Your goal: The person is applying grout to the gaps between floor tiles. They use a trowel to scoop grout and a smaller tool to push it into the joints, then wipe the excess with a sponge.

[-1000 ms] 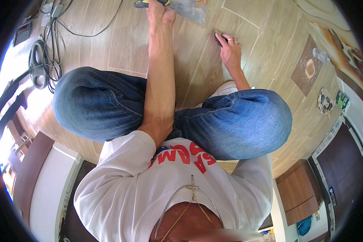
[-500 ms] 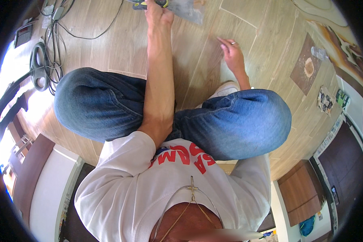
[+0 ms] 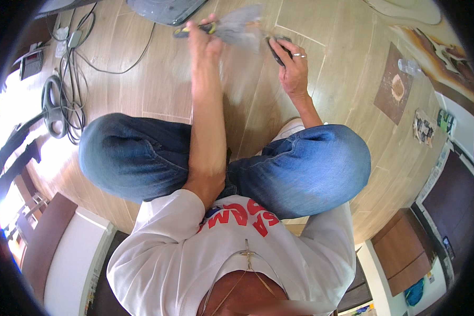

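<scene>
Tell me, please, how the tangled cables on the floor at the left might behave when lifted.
The cables would probably sag, since they lie in loose loops. They may snag, as the loops cross one another beside the grey ring-shaped base. The small grey box might drag, as cables seem joined to it.

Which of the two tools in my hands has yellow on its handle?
The broad-bladed scraper in your left hand: its handle is black and yellow, while the dark tool in your right hand shows no yellow.

Wood-look plank floor (image 3: pixel 147 89), brown panel (image 3: pixel 403 253), bright glare (image 3: pixel 48 152) left
</scene>
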Demonstrator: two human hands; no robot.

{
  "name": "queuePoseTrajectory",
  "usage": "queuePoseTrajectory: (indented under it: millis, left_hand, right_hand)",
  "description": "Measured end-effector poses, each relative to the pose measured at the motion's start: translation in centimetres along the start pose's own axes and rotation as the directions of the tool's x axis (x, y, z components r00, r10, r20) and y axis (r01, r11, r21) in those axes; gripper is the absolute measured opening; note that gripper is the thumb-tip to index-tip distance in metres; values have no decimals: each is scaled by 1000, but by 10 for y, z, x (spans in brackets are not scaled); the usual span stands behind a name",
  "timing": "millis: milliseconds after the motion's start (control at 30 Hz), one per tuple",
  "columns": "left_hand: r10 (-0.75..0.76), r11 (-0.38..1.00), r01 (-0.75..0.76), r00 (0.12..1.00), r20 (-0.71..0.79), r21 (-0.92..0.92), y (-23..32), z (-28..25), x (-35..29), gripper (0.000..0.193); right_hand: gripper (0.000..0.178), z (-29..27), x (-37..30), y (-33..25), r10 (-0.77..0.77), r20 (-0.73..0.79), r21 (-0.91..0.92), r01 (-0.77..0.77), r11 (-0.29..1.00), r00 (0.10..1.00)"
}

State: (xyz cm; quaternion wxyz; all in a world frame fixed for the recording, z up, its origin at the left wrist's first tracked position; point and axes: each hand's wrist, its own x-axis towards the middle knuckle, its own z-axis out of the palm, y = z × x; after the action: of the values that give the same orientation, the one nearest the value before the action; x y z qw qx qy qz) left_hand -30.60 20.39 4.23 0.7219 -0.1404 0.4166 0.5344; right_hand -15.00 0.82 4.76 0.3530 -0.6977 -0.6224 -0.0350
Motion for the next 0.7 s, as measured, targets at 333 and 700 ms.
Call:
queuePoseTrajectory:
  millis: [333,700]
  left_hand:
    - [13,997,-6,996,91,-82,9,13,-12,29]
    - [53,997,-49,995,80,-54,17,7,2,28]
  right_hand:
    - [57,50,-29,85,269,327,-356,-145,923,906]
    - [59,26,-108,8,135,458,-129,-84,988,879]
